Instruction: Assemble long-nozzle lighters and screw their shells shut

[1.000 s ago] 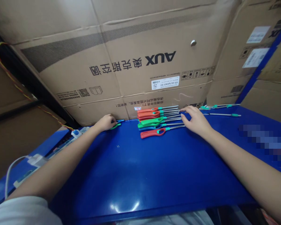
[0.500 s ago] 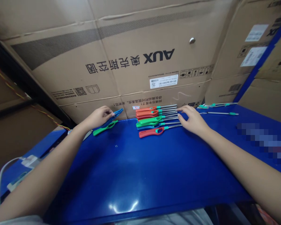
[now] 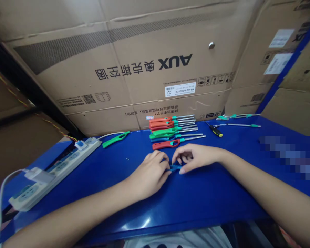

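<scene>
- Apparently the blue piece (image 3: 175,168) is a slim plastic shell with a looped end; it lies between the two hands, over the near side of the table (image 3: 134,215), in front of the lighters (image 3: 163,132).
- The left grip (image 3: 151,172) is closed around the piece's left part, hiding most of it; only the looped end shows past the fingertips.
- The right grip (image 3: 193,155) is curled, its thumb at the exposed end; whether the finger and thumb pinch the plastic, I cannot tell.
- It should be very light, so weight hardly matters; a fingertip pinch ought to be enough.
- I would expect it to be stiff lengthwise but a little springy across thin walls; a hard squeeze on the loop could bend or crack it.
- The smooth surface may slide under dry fingers, more so on the narrow edges than on the broad sides.
- Best hold, I judge: the long body for steadiness, with the loop left to the other hand for light guiding only.
- The green piece (image 3: 115,139), on the table near the power strip (image 3: 64,168), shows a similar form: a long body narrowing to a loop, the body giving more to grasp.
- Whether the blue piece touches the table or is lifted just off it is hidden by the fingers.
</scene>
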Motion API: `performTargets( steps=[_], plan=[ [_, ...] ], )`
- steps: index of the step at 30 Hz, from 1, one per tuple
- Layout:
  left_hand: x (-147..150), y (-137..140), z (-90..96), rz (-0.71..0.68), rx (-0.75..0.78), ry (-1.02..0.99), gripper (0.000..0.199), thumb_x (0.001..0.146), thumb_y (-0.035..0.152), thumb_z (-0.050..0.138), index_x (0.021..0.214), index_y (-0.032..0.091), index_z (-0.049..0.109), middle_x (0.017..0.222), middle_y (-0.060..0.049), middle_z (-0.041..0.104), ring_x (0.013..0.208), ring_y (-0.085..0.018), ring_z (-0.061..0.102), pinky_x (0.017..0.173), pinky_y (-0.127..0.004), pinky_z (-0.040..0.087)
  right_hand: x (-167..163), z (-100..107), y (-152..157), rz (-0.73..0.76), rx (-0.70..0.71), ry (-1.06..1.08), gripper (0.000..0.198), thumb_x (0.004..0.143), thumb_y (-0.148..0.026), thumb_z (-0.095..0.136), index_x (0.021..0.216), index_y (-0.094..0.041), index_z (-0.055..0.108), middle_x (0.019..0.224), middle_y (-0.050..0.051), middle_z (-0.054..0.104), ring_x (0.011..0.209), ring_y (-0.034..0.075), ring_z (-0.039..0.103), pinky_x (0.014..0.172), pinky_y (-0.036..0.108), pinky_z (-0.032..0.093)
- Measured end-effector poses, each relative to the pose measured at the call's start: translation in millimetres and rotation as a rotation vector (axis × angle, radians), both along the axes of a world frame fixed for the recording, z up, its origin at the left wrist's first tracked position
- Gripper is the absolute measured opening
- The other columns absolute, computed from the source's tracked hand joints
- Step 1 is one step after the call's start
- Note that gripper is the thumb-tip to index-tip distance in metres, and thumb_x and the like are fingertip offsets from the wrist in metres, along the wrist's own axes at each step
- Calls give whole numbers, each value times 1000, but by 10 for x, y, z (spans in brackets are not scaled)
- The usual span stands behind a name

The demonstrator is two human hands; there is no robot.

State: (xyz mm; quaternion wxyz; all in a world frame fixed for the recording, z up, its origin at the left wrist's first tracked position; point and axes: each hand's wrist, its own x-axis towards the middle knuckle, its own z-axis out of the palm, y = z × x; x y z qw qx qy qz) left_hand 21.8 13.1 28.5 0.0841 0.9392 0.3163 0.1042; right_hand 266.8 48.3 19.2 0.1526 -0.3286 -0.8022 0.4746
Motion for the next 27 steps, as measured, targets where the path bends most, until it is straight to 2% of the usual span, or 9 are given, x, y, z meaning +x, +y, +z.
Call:
performTargets(
  steps=[2,4,7,9,14,17,21,24,27],
  plan=[
    [29,-74,-67,-9,-16,-32,8,96,23,60,102,20,64,120,-10,61,117,-28,54,100,-47,47,-41,-45,-22,52,-8,-50,46,71,-47,84,102,-17,70,74,-5,48,67,10,46,59,22,39],
    [-6,-76,-81,-3,-50,-38,22,92,24,66,114,22,61,127,-10,59,122,-29,53,103,-47,46,-54,-82,-13,55,39,-66,40,73,-48,82,96,-17,70,73,-5,44,67,10,44,59,22,37],
    [-140,-11,-69,58,-93,-35,51,87,28,73,133,26,51,134,-10,57,123,-30,53,105,-49,46,-27,-84,12,44,107,-105,34,78,-47,79,91,-17,72,74,-4,46,68,11,45,61,23,37],
    [-250,35,-75,129,-100,-41,56,88,32,71,138,27,47,136,-11,56,123,-32,54,105,-52,45,6,-61,20,29,146,-121,32,77,-46,79,89,-16,72,77,-2,50,70,12,46,64,24,38],
    [-451,90,-189,192,-135,-74,38,93,28,63,131,25,57,123,-10,63,111,-30,59,98,-50,49,53,-38,28,-3,237,-151,26,82,-41,75,89,-17,71,78,-1,50,70,12,47,63,24,38],
    [-479,118,-285,193,-162,-180,38,94,26,61,132,24,58,121,-10,64,111,-28,61,99,-46,50,58,-69,49,-27,244,-131,25,86,-42,72,91,-17,70,79,-1,50,70,12,47,64,25,38],
    [-469,165,-368,212,-188,-289,45,92,31,66,135,25,56,120,-10,65,106,-27,63,94,-44,52,84,-118,107,-186,209,-22,34,90,-52,64,91,-18,65,75,-1,53,67,13,47,62,26,38],
    [-469,185,-391,220,-152,-334,38,89,34,69,125,25,61,109,-8,68,100,-27,61,89,-43,53,135,-111,140,-305,155,50,40,88,-59,61,88,-18,61,71,-2,52,64,12,44,61,25,36],
    [-470,193,-407,211,-149,-350,33,90,35,67,121,24,63,104,-7,68,91,-25,61,83,-40,54,185,-60,128,-217,8,-4,45,84,-61,65,81,-16,61,71,-1,57,62,11,46,60,25,37]
  ],
)
